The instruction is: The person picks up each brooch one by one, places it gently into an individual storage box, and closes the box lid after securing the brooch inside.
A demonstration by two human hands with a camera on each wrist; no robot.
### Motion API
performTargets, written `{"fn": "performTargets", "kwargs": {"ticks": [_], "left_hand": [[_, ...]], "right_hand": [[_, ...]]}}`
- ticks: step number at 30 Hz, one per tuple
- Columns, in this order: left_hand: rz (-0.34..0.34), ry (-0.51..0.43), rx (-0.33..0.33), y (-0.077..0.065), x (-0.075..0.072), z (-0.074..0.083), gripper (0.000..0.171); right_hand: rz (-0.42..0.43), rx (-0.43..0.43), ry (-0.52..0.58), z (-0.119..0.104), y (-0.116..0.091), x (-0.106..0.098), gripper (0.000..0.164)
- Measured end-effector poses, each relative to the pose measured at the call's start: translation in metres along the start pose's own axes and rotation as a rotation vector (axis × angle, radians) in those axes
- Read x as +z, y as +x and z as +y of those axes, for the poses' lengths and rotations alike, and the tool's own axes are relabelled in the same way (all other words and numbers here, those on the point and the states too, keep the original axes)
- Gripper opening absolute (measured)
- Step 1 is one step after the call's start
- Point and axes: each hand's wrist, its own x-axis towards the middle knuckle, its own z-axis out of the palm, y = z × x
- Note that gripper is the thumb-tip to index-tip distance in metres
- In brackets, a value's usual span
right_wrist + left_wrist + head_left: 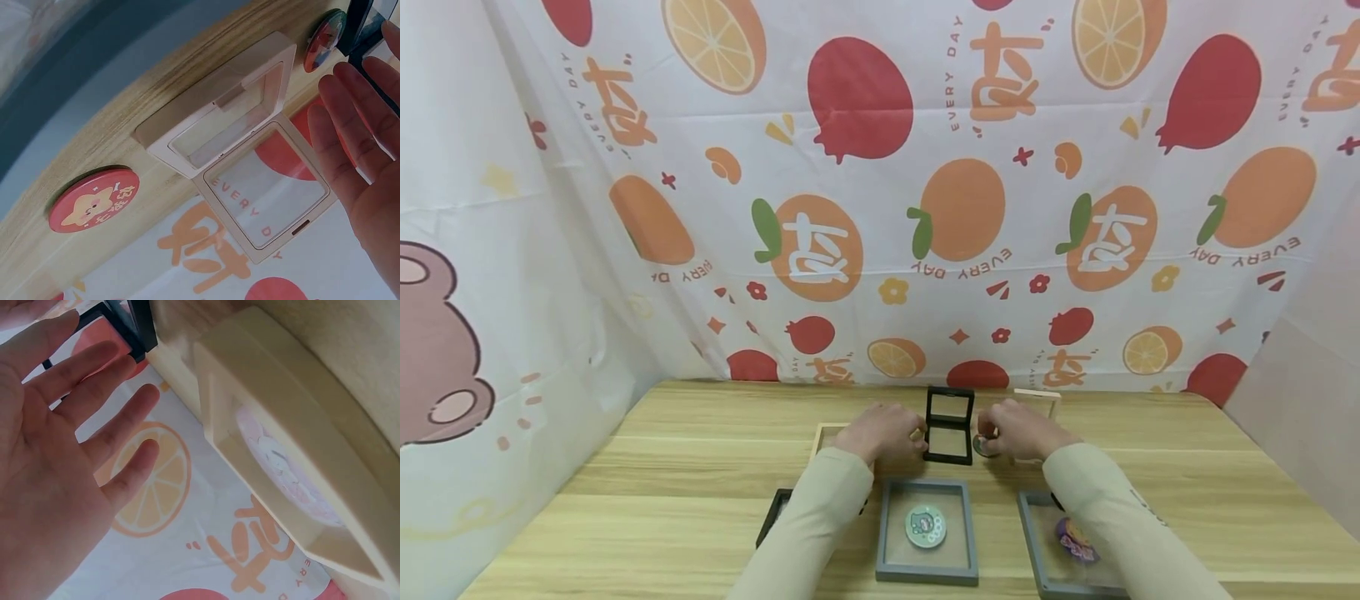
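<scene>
A small black display frame (948,458) stands with its lid raised at the back of the table, between both hands. My left hand (886,432) is at its left side; in the left wrist view the extended, spread fingers overlap the frame (145,328). At the frame's right lies a round badge (979,447), with the fingertips of my right hand (1018,429) close beside it. The right wrist view shows those fingers (365,134) loosely extended near the badge (325,40), not wrapped round it.
Left, a cream frame (294,394) holds a pink badge (281,462). Right, an open pale frame (187,119) stands near a red badge (94,199). Nearer are two grey frames, one (927,575) with a green badge (925,527), and a black frame (772,512). A printed curtain (895,208) hangs behind.
</scene>
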Motion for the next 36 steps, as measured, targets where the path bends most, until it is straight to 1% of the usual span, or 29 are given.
{"fn": "performTargets", "kwargs": {"ticks": [7,12,15,19,21,24,26,28,30,34,35,36], "left_hand": [[-0.029,0.041,-0.005,0.005,0.003,0.002,0.013],[-0.042,0.077,-0.001,0.007,0.004,0.003,0.011],[-0.046,0.087,0.001,0.009,0.005,0.003,0.016],[-0.057,0.089,-0.008,0.01,0.007,0.003,0.021],[-0.064,0.083,-0.013,0.01,0.008,0.004,0.019],[-0.066,0.071,-0.014,0.01,0.008,0.005,0.005],[-0.061,0.078,-0.003,0.011,0.008,0.007,0.01],[-0.047,0.104,0.008,0.011,0.008,0.009,0.015],[-0.03,0.146,0.016,0.011,0.008,0.011,0.014],[0.012,0.199,0.007,0.013,0.008,0.013,0.016],[0.016,0.199,0.002,0.014,0.007,0.013,0.016],[0.018,0.194,-0.003,0.014,0.006,0.013,0.021]], "right_hand": [[-0.003,0.026,-0.023,-0.003,0.001,0.002,0.006],[0.012,0.024,-0.043,-0.004,0.002,0.005,0.013],[0.022,0.018,-0.058,-0.005,0.002,0.006,0.015],[0.026,0.019,-0.064,-0.005,0.002,0.007,0.014],[0.029,0.017,-0.065,-0.005,0.002,0.008,0.014],[0.034,0.016,-0.072,-0.003,0.002,0.009,0.015],[0.038,0.015,-0.078,-0.002,0.002,0.01,0.015],[0.047,0.014,-0.084,0.0,0.002,0.011,0.015],[0.052,0.013,-0.088,0.001,0.002,0.011,0.014],[0.047,0.024,-0.097,0.002,0.002,0.01,0.014],[0.042,0.029,-0.097,0.002,0.002,0.01,0.015],[0.04,0.035,-0.097,0.002,0.002,0.01,0.016]]}}
